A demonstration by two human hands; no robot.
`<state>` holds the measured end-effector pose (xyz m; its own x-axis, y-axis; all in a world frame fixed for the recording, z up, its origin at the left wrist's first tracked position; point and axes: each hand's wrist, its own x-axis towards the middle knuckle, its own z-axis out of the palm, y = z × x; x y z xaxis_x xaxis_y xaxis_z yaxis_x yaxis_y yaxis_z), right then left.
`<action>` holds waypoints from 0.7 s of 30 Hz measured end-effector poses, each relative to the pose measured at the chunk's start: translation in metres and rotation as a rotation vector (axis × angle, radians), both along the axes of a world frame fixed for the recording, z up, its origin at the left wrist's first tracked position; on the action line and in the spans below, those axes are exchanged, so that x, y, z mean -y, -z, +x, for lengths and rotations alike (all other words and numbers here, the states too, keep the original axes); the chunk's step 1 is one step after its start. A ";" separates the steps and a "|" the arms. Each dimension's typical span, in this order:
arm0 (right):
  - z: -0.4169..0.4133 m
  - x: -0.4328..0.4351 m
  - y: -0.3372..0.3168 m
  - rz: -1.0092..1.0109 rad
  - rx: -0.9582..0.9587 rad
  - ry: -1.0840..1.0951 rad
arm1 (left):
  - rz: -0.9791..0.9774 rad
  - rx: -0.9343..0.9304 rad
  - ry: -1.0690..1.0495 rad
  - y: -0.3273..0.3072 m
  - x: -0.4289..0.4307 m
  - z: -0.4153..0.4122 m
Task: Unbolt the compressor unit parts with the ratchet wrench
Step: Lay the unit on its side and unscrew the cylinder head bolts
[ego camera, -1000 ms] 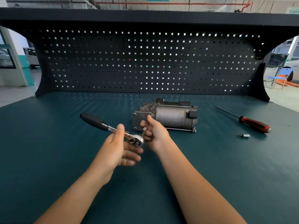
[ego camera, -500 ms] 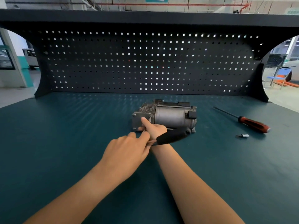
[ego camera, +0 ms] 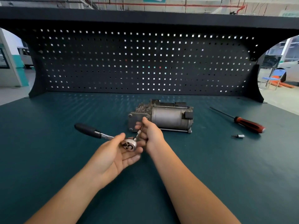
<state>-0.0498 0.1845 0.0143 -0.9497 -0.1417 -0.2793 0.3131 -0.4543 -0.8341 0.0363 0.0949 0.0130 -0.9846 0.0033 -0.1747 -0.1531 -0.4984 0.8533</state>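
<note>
Steel ratchet wrench (ego camera: 127,143) pinched at its head by left hand (ego camera: 113,156) | right hand (ego camera: 149,132) steadying extension (ego camera: 138,132) at compressor (ego camera: 163,117) bolt | next: swing handle.

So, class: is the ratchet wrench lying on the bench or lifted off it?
Lifted: the left hand holds the ratchet wrench above the bench.

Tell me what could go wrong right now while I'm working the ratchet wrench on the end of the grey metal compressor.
The left hand cradles the chrome ratchet wrench only at its head, so the black handle could swing free. The right hand pinches the thin extension shaft near the grey metal compressor unit; a slip off the bolt may pinch fingers. Nothing clamps the unit, so it might shift on the green mat.
</note>
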 end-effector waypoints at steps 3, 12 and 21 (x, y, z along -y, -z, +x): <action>-0.001 0.000 -0.001 -0.052 0.018 -0.022 | -0.070 -0.038 -0.061 -0.002 -0.002 -0.001; -0.005 -0.009 0.004 0.134 -0.097 0.064 | -2.202 -0.548 -0.141 0.004 -0.024 0.008; -0.005 -0.009 0.001 0.144 -0.108 0.012 | -2.023 -0.548 -0.171 0.011 -0.023 0.002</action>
